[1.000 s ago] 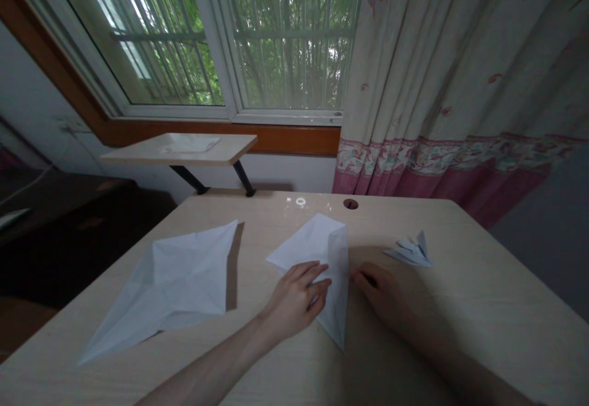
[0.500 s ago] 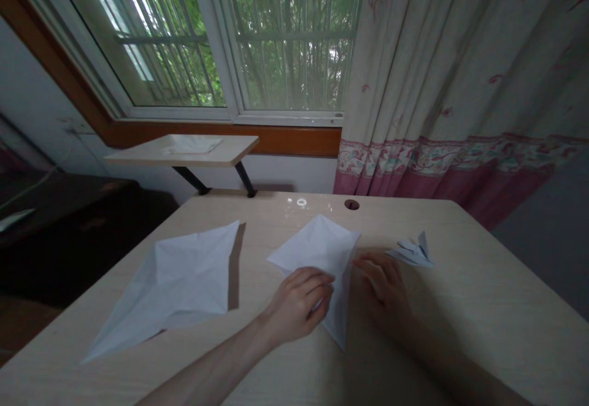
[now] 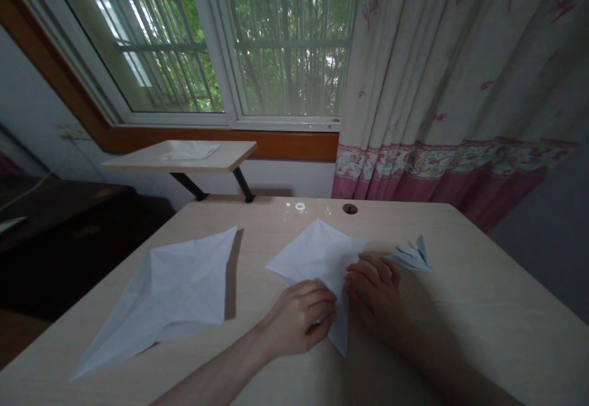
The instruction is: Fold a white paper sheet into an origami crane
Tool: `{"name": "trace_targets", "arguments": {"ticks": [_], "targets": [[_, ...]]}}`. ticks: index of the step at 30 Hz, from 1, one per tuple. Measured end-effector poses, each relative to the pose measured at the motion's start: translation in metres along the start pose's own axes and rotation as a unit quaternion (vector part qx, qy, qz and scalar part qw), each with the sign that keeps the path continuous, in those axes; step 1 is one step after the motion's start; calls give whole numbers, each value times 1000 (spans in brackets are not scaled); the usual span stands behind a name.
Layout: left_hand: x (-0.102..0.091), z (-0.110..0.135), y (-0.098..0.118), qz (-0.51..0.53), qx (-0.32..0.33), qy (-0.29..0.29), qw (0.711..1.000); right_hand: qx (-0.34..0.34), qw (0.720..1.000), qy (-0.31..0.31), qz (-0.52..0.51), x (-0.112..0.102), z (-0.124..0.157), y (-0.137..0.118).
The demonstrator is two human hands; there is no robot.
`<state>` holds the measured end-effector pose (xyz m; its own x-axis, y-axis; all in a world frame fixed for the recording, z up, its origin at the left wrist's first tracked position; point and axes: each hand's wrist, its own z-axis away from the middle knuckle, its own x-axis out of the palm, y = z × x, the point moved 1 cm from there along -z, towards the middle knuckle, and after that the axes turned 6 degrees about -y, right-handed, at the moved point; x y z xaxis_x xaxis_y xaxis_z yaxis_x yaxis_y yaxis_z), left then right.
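A white sheet of paper (image 3: 317, 249) with fold creases lies in front of me, one corner pointing away and a narrow tip toward me. Across its lower middle, my left hand (image 3: 306, 317) rests with curled fingers, thumb drawn in under them; part of the sheet is hidden beneath. My right hand (image 3: 375, 289) lies along the sheet's right edge, its fingers stretched out and touching the paper. Just beyond those fingers sits a small folded paper figure (image 3: 413, 256) with a raised point.
A larger creased paper (image 3: 184, 289) lies on the left of the light wooden desk (image 3: 488, 308), partly lifted. At the back left, a raised shelf (image 3: 230, 156) holds another white paper (image 3: 191, 149). A round cable hole (image 3: 350, 209) and a curtain (image 3: 437, 87) are behind.
My right hand has moved left onto the sheet's right edge, and the sheet's right corner now spreads further out. My left hand keeps its place on the paper. The view has tilted slightly.
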<state>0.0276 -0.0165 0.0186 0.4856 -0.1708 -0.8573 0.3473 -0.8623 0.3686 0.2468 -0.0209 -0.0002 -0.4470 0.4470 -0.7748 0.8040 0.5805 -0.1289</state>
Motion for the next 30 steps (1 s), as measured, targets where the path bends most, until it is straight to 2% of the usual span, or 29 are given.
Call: {"name": "trace_targets", "arguments": {"ticks": [5, 11, 15, 23, 30], "targets": [[-2, 4, -1, 0, 25, 38, 999, 28, 999, 5, -17, 3, 1, 6], [-1, 4, 1, -40, 67, 50, 996, 66, 997, 11, -35, 3, 1, 8], [0, 4, 2, -68, 42, 73, 994, 94, 995, 3, -35, 4, 1, 7], [-2, 5, 0, -80, -3, 172, 982, 113, 991, -46, -53, 9, 2, 12], [-2, 8, -7, -53, -88, 221, 970, 118, 988, -57, -76, 6, 0, 13]]}}
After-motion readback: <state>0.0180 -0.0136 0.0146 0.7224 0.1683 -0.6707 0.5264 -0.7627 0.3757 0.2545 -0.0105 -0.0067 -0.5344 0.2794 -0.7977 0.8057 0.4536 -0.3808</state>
